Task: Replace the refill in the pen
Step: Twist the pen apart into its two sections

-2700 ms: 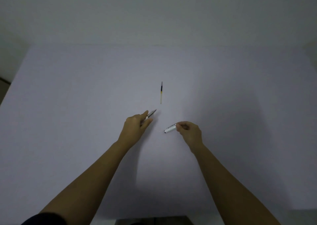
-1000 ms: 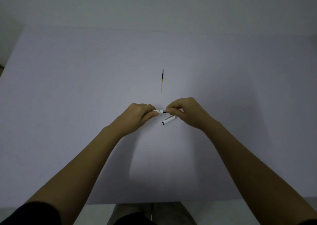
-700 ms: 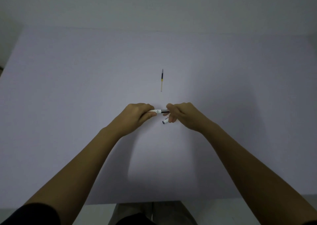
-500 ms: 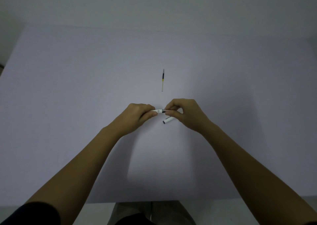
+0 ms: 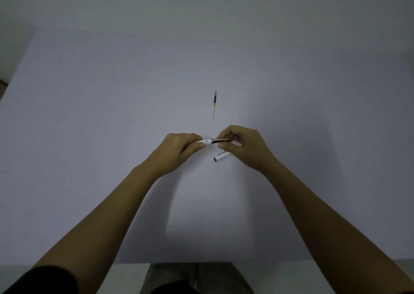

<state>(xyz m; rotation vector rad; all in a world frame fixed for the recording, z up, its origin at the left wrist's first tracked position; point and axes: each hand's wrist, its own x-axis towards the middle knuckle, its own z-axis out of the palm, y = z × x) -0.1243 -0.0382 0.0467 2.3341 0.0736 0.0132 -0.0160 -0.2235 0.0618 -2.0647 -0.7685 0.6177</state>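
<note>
My left hand (image 5: 179, 151) grips the white barrel of the pen (image 5: 209, 141), which lies level between my two hands. My right hand (image 5: 243, 147) pinches the pen's dark front section and tip with thumb and fingers. The white pen cap (image 5: 221, 156) lies on the table just below my right hand, apart from the pen. A loose refill (image 5: 214, 104), dark at its far end and yellow then clear toward me, lies on the table beyond my hands, pointing away from me.
The work goes on above a wide pale table (image 5: 89, 114) with a plain wall behind it. The table's near edge runs under my forearms, and my lap shows below it.
Since 2.7 s ago my right hand has left the cap on the table and come to the pen's front end. In the last second its fingers have shifted on the tip section.
</note>
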